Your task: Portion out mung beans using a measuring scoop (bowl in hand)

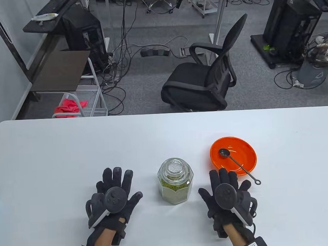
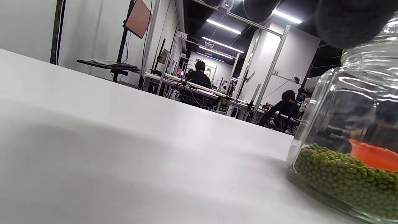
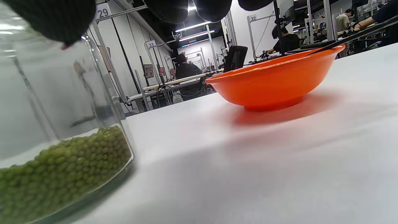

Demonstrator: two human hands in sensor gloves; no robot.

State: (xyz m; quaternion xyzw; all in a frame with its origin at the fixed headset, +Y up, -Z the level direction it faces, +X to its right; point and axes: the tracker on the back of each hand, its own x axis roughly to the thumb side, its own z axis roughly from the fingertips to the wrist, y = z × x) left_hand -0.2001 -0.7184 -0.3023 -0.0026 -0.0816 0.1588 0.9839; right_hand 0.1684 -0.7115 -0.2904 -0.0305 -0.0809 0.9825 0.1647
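A lidded glass jar (image 1: pixel 175 183) partly filled with green mung beans stands on the white table (image 1: pixel 73 147), between my two hands. It also shows in the left wrist view (image 2: pixel 348 149) and the right wrist view (image 3: pixel 56 133). An orange bowl (image 1: pixel 244 155) sits right of the jar, also in the right wrist view (image 3: pixel 273 81). A dark metal measuring scoop (image 1: pixel 236 163) lies in the bowl, its handle sticking out over the near rim. My left hand (image 1: pixel 115 193) rests flat on the table, fingers spread, empty. My right hand (image 1: pixel 226 190) rests flat just in front of the bowl, empty.
The table's far edge (image 1: pixel 163 113) is beyond the bowl. A black office chair (image 1: pixel 205 75) stands behind the table. A wire cart (image 1: pixel 82 104) with red cloth stands at the back left.
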